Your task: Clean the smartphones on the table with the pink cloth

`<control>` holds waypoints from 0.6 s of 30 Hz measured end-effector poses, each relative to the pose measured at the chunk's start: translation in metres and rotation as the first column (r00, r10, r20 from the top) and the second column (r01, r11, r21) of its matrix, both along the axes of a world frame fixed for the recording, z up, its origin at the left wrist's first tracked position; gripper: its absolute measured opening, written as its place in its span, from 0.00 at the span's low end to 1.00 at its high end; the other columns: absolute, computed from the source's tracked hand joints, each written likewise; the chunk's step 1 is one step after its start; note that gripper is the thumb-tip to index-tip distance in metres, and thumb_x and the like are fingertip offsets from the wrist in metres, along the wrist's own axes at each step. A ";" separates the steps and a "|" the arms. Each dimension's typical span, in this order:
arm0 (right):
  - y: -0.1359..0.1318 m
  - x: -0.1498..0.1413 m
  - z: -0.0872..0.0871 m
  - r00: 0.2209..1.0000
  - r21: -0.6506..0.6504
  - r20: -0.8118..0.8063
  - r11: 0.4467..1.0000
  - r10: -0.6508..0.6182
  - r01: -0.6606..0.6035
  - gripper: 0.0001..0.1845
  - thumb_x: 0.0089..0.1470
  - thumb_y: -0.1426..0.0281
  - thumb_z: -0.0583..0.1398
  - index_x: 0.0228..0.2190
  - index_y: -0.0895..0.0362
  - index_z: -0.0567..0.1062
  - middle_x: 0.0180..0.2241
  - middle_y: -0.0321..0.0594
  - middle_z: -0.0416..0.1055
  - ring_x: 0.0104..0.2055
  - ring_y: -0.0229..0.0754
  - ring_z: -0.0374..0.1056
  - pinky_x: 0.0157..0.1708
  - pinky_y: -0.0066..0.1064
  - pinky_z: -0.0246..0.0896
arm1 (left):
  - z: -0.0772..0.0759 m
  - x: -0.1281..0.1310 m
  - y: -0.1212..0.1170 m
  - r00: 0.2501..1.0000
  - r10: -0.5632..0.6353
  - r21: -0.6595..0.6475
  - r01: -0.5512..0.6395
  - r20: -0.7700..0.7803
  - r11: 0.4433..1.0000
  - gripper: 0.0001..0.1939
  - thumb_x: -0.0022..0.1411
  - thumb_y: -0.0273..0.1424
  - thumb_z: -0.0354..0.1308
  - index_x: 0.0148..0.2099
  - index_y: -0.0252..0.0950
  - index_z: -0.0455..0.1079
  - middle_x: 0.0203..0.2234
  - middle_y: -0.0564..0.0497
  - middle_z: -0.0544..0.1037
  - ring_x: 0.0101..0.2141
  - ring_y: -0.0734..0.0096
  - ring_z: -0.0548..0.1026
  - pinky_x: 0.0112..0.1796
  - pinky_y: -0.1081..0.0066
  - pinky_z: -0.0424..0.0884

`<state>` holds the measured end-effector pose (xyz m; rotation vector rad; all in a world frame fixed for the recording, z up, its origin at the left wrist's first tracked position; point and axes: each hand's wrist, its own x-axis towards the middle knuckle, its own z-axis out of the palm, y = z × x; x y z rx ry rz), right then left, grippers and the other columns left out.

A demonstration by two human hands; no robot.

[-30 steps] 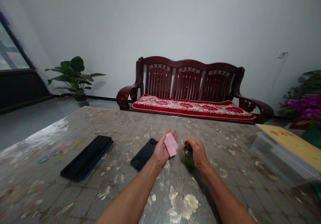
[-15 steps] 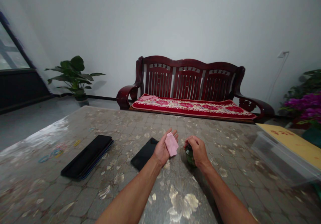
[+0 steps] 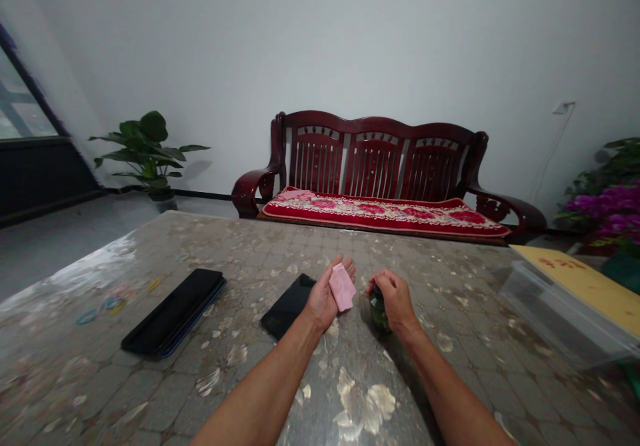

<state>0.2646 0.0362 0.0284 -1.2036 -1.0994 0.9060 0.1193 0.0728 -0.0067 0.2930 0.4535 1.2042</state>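
My left hand is turned palm up, its fingers stretched out past a small folded pink cloth that it holds across the palm. To its right, my right hand is closed around the top of a dark green glass jar standing on the table. The jar's lid and contents are mostly hidden by the fingers. Partly behind my left wrist lies a flat black tablet-like object. A gap of table separates the two hands.
On the table, a stack of black flat cases lies left, beside several coloured bands. A clear plastic box with a yellow envelope on top stands right. A wooden bench is beyond the table.
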 end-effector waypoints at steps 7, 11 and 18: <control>0.000 0.000 -0.003 1.000 -0.008 -0.027 1.000 0.006 -0.006 0.12 0.44 0.60 0.59 0.18 0.54 0.71 0.17 0.36 0.69 0.21 0.39 0.64 0.23 0.28 0.59 | -0.004 0.000 0.001 1.000 -0.017 0.023 0.017 -0.004 1.000 0.24 0.72 0.32 0.49 0.67 0.38 0.61 0.57 0.41 0.75 0.56 0.60 0.74 0.61 0.61 0.62; 0.000 0.000 -0.004 0.997 -0.017 -0.077 0.999 0.028 -0.030 0.14 0.45 0.57 0.60 0.20 0.54 0.71 0.18 0.37 0.70 0.21 0.40 0.65 0.23 0.29 0.60 | -0.005 0.000 0.002 1.000 -0.016 0.034 0.016 -0.003 0.999 0.24 0.71 0.32 0.51 0.67 0.38 0.62 0.58 0.41 0.74 0.56 0.59 0.74 0.61 0.61 0.62; 0.000 0.000 -0.004 0.998 0.000 -0.061 1.000 -0.001 0.001 0.19 0.47 0.52 0.60 0.21 0.55 0.73 0.18 0.37 0.70 0.22 0.40 0.65 0.24 0.30 0.60 | -0.005 0.001 0.002 1.000 -0.004 0.043 0.005 -0.010 0.999 0.24 0.71 0.32 0.50 0.67 0.38 0.62 0.58 0.41 0.74 0.56 0.59 0.74 0.62 0.60 0.62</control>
